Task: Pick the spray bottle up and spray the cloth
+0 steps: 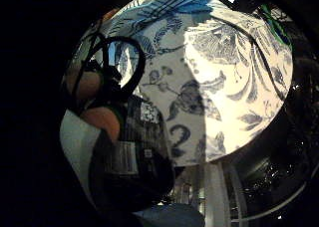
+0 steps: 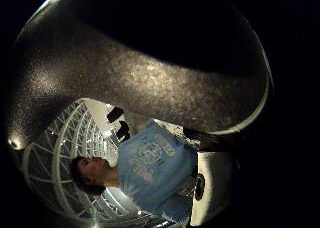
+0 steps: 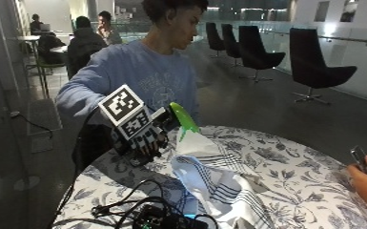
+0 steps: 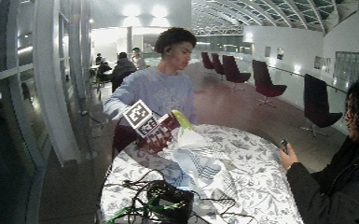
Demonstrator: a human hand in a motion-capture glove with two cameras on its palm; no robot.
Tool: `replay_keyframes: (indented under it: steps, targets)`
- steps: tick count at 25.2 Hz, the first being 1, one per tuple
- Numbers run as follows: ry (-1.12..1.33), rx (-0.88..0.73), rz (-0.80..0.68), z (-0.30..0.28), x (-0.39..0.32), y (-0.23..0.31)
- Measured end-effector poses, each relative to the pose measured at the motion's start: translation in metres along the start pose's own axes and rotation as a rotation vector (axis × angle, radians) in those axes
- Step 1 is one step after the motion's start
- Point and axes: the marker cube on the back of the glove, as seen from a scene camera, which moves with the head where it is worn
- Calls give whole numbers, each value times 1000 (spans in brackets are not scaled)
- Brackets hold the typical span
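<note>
At the near edge of the round floral-print table [image 3: 284, 186], a crumpled white cloth with dark stripes [image 3: 218, 183] is heaped. Behind it, a lime-green spray bottle [image 3: 182, 117] is gripped by the black-gloved right hand [image 3: 146, 137] (fingers curled round it), held above the tabletop.

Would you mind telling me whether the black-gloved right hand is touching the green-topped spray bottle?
Touching: the outside view shows the gloved right hand wrapped round the spray bottle, above the cloth.
</note>
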Motion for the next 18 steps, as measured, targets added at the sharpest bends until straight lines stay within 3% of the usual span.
replay_keyframes:
  steps: [18]
  targets:
    - [89, -43, 73, -1, 0, -2]
